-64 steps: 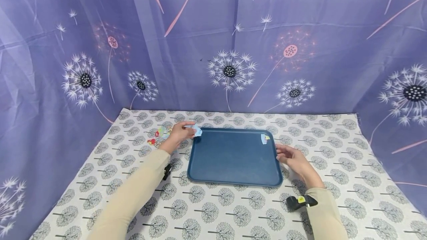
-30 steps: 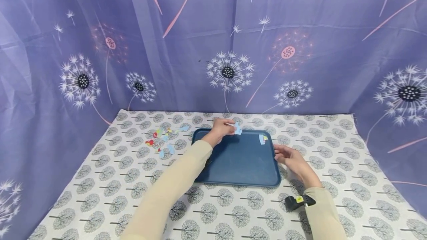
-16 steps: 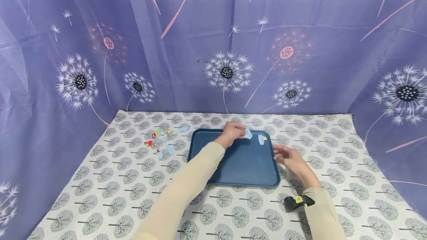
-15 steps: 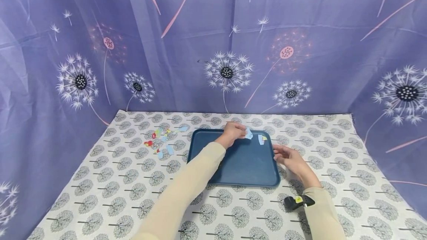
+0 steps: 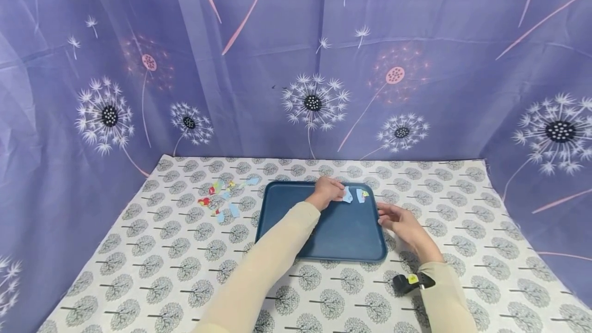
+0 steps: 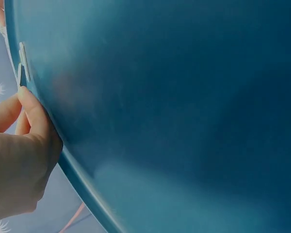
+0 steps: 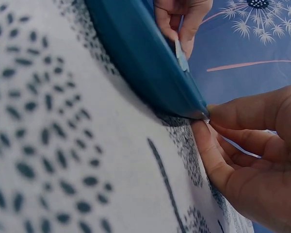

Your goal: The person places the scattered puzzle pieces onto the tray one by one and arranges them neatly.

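The left grip has thumb and finger pinched together on a small blue piece, pale, flat and irregular-edged, over the tray near its far rim! Just right of that grip lies the patterned piece, blue with a yellow-green patch. The right grip nips the tray's rim; the left sleeve cuts across the tray; well left, colourful scraps scatter over the cloth-covered bench.
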A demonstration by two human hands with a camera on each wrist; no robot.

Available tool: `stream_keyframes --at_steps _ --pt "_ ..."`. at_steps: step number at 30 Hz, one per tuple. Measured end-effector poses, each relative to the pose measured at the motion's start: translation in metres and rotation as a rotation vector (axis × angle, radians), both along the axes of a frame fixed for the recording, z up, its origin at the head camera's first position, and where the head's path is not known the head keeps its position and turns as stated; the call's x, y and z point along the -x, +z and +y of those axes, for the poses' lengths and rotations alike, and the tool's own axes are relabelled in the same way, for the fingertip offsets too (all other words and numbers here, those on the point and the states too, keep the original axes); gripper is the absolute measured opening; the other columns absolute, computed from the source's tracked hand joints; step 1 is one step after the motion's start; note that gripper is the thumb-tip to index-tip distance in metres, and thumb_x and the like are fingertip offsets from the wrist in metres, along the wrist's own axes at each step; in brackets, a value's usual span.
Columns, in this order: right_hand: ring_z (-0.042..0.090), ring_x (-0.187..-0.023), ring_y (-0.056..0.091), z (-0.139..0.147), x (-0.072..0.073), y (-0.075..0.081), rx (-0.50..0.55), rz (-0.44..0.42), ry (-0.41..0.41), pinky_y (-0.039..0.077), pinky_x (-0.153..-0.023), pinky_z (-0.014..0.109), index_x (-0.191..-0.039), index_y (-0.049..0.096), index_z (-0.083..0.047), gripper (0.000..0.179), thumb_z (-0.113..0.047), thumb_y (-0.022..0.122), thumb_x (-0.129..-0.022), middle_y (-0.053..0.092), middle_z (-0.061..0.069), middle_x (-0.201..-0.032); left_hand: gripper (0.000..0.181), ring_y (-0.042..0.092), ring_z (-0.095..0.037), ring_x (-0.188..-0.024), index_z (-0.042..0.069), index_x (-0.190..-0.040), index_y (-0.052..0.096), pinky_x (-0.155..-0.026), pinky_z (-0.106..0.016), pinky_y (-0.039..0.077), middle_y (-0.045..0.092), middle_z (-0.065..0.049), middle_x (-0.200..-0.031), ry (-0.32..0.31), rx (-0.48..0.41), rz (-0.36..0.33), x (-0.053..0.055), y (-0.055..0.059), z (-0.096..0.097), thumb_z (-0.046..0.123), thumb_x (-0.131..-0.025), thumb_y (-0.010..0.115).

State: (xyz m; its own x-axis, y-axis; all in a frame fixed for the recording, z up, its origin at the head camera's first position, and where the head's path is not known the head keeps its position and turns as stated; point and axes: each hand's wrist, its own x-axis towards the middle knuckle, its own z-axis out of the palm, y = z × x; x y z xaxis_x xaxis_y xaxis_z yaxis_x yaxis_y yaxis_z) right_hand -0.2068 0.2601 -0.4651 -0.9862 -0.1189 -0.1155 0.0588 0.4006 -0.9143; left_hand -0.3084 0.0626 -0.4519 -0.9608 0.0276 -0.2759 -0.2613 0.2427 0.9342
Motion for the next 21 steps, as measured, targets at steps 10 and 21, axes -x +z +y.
stream_keyframes --at_steps 10,21 --pt "0.035 -0.114 0.054 0.0000 0.0001 -0.0009 -0.006 -0.013 -0.001 0.051 -0.099 0.039 -0.142 0.039 0.006 0.056 0.004 0.058 -0.089 0.053 0.027 -0.129 0.014 0.071 -0.024 -0.074 -0.009 -0.088 0.072 -0.056 -0.018 0.059 0.068 -0.016 -0.089 0.009 0.033 -0.039 0.0040 -0.0037 0.0036 -0.015 -0.076 0.072" --pt "0.030 -0.113 0.056 0.0006 0.0018 -0.0016 -0.035 -0.014 -0.006 0.050 -0.100 0.040 -0.142 0.040 0.003 0.057 0.003 0.057 -0.089 0.053 0.024 -0.129 0.014 0.071 -0.026 -0.080 -0.010 -0.089 0.071 -0.059 -0.019 0.060 0.066 -0.019 -0.103 0.005 0.032 -0.017 0.0011 -0.0019 0.0021 -0.016 -0.077 0.070"
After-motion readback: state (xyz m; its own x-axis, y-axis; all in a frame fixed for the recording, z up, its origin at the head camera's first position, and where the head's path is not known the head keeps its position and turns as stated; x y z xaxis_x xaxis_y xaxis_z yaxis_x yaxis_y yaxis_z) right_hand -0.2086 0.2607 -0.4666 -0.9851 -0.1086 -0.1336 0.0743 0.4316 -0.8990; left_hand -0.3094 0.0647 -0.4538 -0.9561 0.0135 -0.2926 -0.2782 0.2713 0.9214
